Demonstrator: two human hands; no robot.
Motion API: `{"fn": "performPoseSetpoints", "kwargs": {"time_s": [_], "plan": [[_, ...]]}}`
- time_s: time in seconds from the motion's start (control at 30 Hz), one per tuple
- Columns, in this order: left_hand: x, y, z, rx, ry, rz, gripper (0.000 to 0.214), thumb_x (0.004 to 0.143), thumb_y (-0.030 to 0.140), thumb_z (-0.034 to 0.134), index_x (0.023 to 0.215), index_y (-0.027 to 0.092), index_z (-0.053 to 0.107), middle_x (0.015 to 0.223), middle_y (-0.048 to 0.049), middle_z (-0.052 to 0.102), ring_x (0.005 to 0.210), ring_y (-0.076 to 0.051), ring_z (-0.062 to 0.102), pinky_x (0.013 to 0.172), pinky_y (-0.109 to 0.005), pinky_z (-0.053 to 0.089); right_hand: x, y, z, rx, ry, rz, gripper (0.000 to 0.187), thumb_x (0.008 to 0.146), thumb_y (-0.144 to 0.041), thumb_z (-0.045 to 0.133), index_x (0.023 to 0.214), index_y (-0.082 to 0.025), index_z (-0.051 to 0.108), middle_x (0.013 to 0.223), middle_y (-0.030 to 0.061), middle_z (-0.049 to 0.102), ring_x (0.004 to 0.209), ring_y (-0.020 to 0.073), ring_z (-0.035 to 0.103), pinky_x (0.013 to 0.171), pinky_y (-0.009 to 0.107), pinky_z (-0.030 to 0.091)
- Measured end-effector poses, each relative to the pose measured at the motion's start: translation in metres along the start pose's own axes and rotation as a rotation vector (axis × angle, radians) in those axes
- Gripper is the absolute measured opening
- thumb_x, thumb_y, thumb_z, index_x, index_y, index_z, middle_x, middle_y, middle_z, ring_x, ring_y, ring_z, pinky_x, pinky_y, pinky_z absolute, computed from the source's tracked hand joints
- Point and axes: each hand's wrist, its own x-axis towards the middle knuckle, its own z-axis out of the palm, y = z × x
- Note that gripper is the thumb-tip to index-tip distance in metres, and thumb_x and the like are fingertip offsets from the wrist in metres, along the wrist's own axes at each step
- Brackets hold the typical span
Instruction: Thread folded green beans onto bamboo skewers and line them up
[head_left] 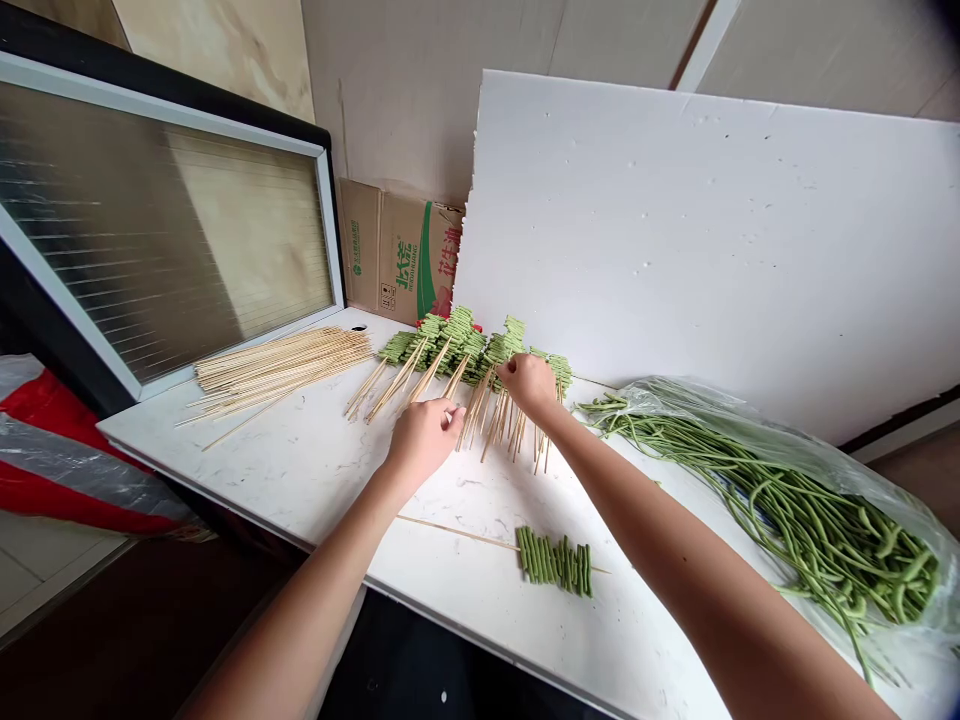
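My left hand [426, 438] is curled closed above the counter, beside the bare ends of the bean skewers; whatever its fingers hold, if anything, is hidden. My right hand [529, 384] pinches at a skewer of green beans [504, 345] in the pile, its fingertips by the lower end of the bean pieces. Several more bean skewers [454, 330] lie in the heap, sticks pointing toward me. Nearer to me, one separate skewer of cut green beans [555, 562] lies flat, its stick running left.
Bare bamboo skewers [281, 368] lie at the left on the white counter [442, 620]. Long green beans [795, 510] fill a clear plastic bag at the right. A cardboard box [401, 250], a white foam board [712, 250] and a framed glass panel [172, 220] stand behind.
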Motion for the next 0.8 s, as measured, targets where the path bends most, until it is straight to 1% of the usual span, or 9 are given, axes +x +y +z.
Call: {"fn": "performPoseSetpoints", "kwargs": {"time_s": [0.07, 0.17, 0.3, 0.4, 0.5, 0.57, 0.63, 0.7, 0.8], "plan": [[0.001, -0.002, 0.000, 0.007, 0.013, 0.000, 0.028, 0.098, 0.038, 0.061, 0.079, 0.022, 0.073, 0.067, -0.0028, 0.070, 0.059, -0.017, 0.055, 0.061, -0.028, 0.031, 0.002, 0.008, -0.008, 0.000, 0.026, 0.016, 0.026, 0.092, -0.023, 0.055, 0.066, -0.020, 0.059, 0.063, 0.0062, 0.060, 0.056, 0.0152, 0.046, 0.054, 0.028, 0.025], [0.002, -0.005, 0.000, 0.022, 0.024, -0.008, 0.028, 0.098, 0.038, 0.061, 0.079, 0.022, 0.073, 0.068, -0.0028, 0.070, 0.060, -0.017, 0.055, 0.062, -0.028, 0.031, 0.002, 0.021, -0.016, -0.035, -0.005, 0.033, 0.025, 0.089, -0.020, 0.057, 0.064, -0.020, 0.059, 0.062, 0.0060, 0.059, 0.056, 0.0159, 0.046, 0.054, 0.029, 0.026], [0.000, -0.003, -0.001, 0.045, 0.002, -0.017, 0.029, 0.099, 0.039, 0.061, 0.078, 0.022, 0.072, 0.065, -0.0024, 0.069, 0.059, -0.017, 0.055, 0.061, -0.029, 0.030, -0.004, 0.031, -0.015, -0.072, -0.121, 0.039, 0.025, 0.087, -0.018, 0.059, 0.062, -0.019, 0.058, 0.062, 0.0057, 0.058, 0.054, 0.0154, 0.045, 0.053, 0.029, 0.028], [-0.001, 0.002, 0.000, 0.076, 0.010, -0.031, 0.031, 0.100, 0.039, 0.059, 0.078, 0.023, 0.073, 0.068, -0.0034, 0.071, 0.061, -0.018, 0.058, 0.061, -0.030, 0.030, -0.007, 0.031, -0.010, -0.087, -0.168, 0.026, 0.026, 0.088, -0.018, 0.058, 0.063, -0.019, 0.059, 0.062, 0.0052, 0.057, 0.053, 0.0149, 0.044, 0.052, 0.029, 0.028], [0.003, 0.014, 0.006, 0.105, 0.057, -0.041, 0.027, 0.100, 0.039, 0.061, 0.085, 0.023, 0.076, 0.080, -0.0059, 0.077, 0.073, -0.022, 0.067, 0.065, -0.030, 0.037, -0.007, 0.028, -0.007, -0.126, -0.188, 0.018, 0.026, 0.089, -0.017, 0.058, 0.064, -0.018, 0.060, 0.063, 0.0051, 0.056, 0.053, 0.0147, 0.044, 0.053, 0.029, 0.028], [0.013, 0.027, 0.012, 0.143, 0.044, -0.036, 0.027, 0.099, 0.042, 0.063, 0.090, 0.021, 0.077, 0.090, -0.0098, 0.078, 0.083, -0.025, 0.071, 0.070, -0.031, 0.043, -0.005, 0.026, -0.006, -0.137, -0.194, 0.021, 0.024, 0.090, -0.017, 0.058, 0.066, -0.018, 0.061, 0.064, 0.0052, 0.057, 0.053, 0.0145, 0.045, 0.053, 0.029, 0.029], [0.026, 0.042, 0.021, 0.214, -0.022, -0.032, 0.034, 0.099, 0.048, 0.065, 0.090, 0.018, 0.078, 0.097, -0.0149, 0.077, 0.091, -0.030, 0.073, 0.076, -0.034, 0.049, -0.004, 0.024, -0.007, -0.139, -0.195, 0.034, 0.022, 0.090, -0.017, 0.059, 0.068, -0.017, 0.063, 0.065, 0.0053, 0.057, 0.054, 0.0147, 0.047, 0.055, 0.029, 0.030], [0.042, 0.055, 0.030, 0.299, -0.092, -0.048, 0.034, 0.099, 0.047, 0.066, 0.094, 0.015, 0.078, 0.100, -0.0176, 0.076, 0.096, -0.032, 0.074, 0.081, -0.036, 0.053, -0.004, 0.023, -0.009, -0.140, -0.201, 0.046, 0.022, 0.091, -0.018, 0.060, 0.070, -0.017, 0.064, 0.065, 0.0053, 0.057, 0.055, 0.0150, 0.048, 0.055, 0.028, 0.031], [0.062, 0.068, 0.042, 0.428, -0.178, -0.058, 0.022, 0.098, 0.031, 0.067, 0.105, 0.013, 0.077, 0.107, -0.0198, 0.076, 0.102, -0.033, 0.074, 0.086, -0.037, 0.057, -0.005, 0.023, -0.012, -0.149, -0.205, 0.048, 0.020, 0.090, -0.019, 0.061, 0.071, -0.016, 0.066, 0.066, 0.0060, 0.058, 0.057, 0.0162, 0.051, 0.056, 0.028, 0.031]]}}
